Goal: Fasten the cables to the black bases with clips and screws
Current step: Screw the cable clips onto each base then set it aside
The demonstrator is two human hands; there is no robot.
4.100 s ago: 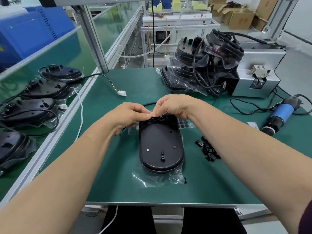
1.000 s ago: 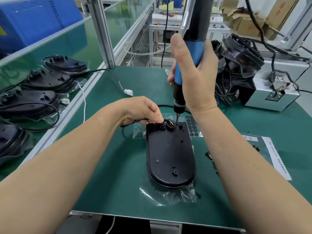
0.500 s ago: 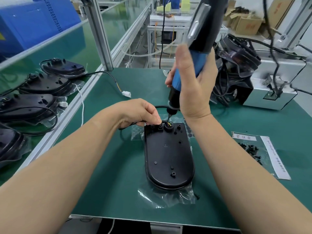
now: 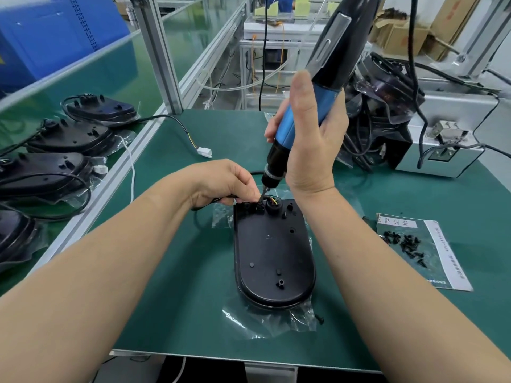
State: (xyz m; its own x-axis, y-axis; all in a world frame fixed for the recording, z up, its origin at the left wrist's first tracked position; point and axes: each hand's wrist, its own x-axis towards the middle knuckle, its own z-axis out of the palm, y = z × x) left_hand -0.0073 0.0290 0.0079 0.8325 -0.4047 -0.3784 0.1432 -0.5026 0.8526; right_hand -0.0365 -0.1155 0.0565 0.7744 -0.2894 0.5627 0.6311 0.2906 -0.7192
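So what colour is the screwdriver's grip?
The screwdriver grip is blue, black above; clearest in the head view.

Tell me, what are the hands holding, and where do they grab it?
The right hand grips the electric screwdriver around its blue middle. The left hand pinches the black cable beside the far end of the black base.

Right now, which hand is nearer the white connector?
Left. The left hand, holding the cable, sits just beside the white connector; the right hand grips the screwdriver farther right.
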